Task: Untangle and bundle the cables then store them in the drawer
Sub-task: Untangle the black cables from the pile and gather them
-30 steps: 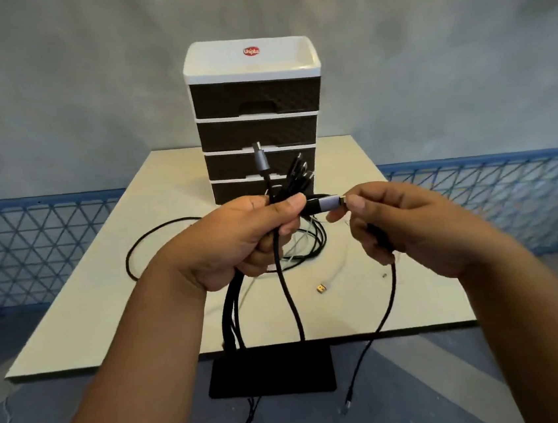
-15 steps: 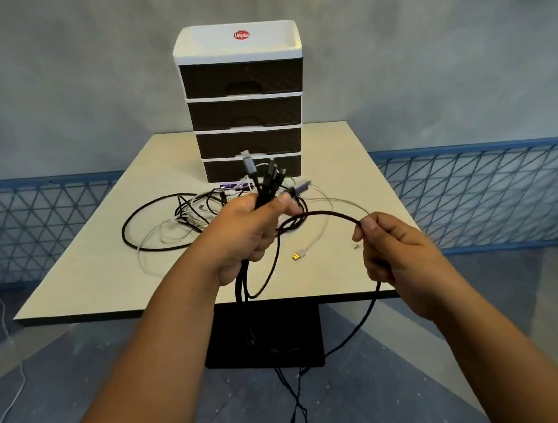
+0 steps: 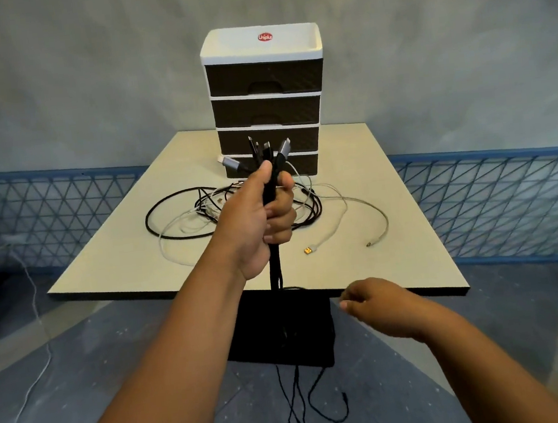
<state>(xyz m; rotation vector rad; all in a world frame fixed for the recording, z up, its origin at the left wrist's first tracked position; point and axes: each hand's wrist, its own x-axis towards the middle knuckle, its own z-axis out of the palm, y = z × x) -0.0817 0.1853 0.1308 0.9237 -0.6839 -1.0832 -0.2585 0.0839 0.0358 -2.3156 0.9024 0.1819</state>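
Above the surface [image 3: 390, 199], a bundle of black cables [image 3: 270, 191] is gripped upright by the left hand [image 3: 264, 213]; the right hand [image 3: 377, 307], loosely curled, holds nothing.

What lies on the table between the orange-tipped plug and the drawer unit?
In the head view, loops of black cable and white cable lie between the orange-tipped plug and the drawer unit.

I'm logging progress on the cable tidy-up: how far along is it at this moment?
Partly done. The left hand grips a gathered bunch of black cables, plugs up, tails hanging to the floor, not yet coiled. The right hand is low and seems to hold nothing. A tangle of black and white cables lies on the table, and the drawer unit is shut.
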